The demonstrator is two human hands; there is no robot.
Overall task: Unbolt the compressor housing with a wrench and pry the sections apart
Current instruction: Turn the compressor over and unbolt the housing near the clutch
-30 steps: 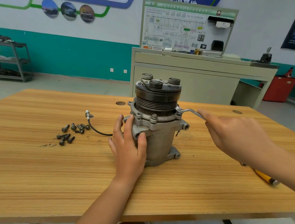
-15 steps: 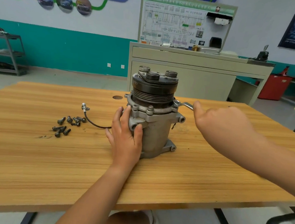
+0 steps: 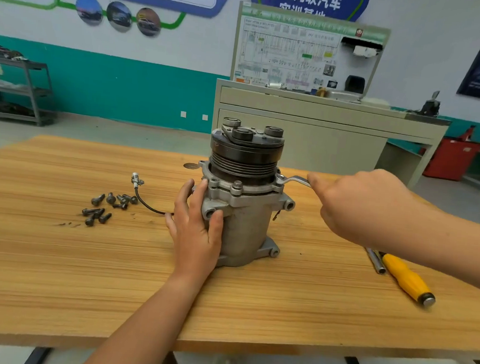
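Compressor (image 3: pixel 242 210) sits upright mid table (image 3: pixel 53 282), left hand (image 3: pixel 196 230) cupped round its side. Right hand (image 3: pixel 357 202) grips the wrench (image 3: pixel 292 180) at the flange; loose bolts (image 3: pixel 107 208) lie toward the left edge.

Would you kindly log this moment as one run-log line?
left hand: holds compressor | right hand: grips wrench, head at compressor flange | loose bolts: on table
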